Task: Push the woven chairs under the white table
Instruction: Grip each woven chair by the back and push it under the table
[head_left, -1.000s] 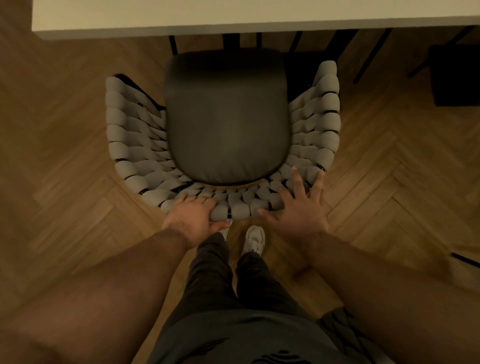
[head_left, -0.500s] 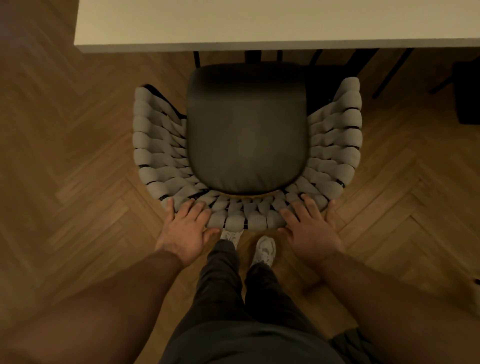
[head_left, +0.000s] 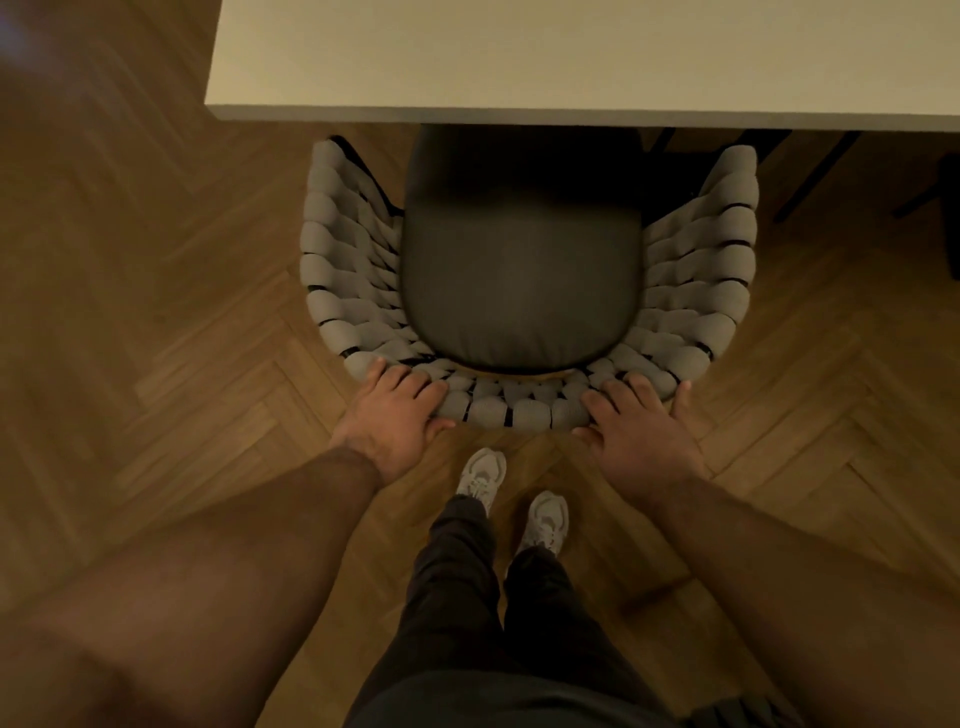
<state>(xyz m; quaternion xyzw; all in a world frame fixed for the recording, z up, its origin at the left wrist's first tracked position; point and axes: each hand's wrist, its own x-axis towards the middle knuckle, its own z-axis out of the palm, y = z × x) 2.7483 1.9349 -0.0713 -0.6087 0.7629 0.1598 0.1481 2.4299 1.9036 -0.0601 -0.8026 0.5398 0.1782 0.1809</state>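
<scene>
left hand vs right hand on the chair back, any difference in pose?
The left hand has its fingers close together, thumb tucked under the woven chair's rim; the right hand has its fingers spread wider, one stretched out along the rim's outer edge. Both lie palm-down on the backrest, either side of centre.

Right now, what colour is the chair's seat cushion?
Dark grey, nearly black; the seat cushion shows best in the head view.

Legible text, labels, brands, numbers, signs: none showing on any surface in view.
</scene>
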